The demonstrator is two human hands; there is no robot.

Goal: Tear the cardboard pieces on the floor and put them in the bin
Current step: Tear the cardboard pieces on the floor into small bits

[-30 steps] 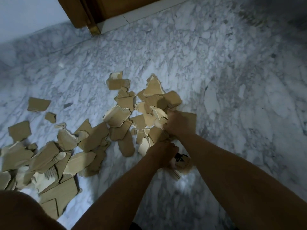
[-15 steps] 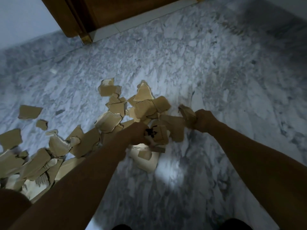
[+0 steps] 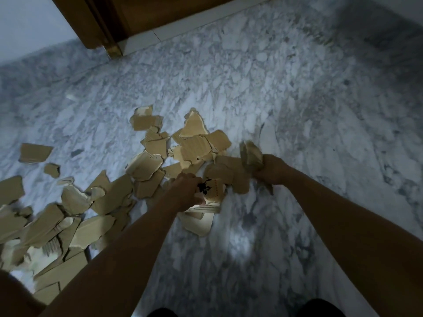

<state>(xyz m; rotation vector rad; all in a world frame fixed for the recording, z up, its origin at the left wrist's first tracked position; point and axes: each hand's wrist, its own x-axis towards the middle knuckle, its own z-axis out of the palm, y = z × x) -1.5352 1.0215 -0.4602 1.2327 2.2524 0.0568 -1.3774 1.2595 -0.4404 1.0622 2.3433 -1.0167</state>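
Observation:
Several torn brown cardboard pieces (image 3: 146, 165) lie scattered over the marble floor (image 3: 286, 99), thickest at the lower left. My left hand (image 3: 187, 191) is closed on a pale cardboard piece with a black print (image 3: 211, 191), held just above the pile. My right hand (image 3: 272, 170) grips a crumpled bundle of cardboard scraps (image 3: 250, 156), raised to the right of the pile. The two hands are apart. No bin is in view.
A wooden door frame (image 3: 98, 24) and a white threshold strip (image 3: 164, 33) stand at the far top. A pale wall (image 3: 27, 26) is at the top left. Bare marble floor stretches to the right and toward me. My dark shoes (image 3: 320, 308) show at the bottom edge.
Both hands rose from the pile with cardboard. The right hand swung out to the right with its bundle, and the left lifted the printed piece. The view shifted slightly.

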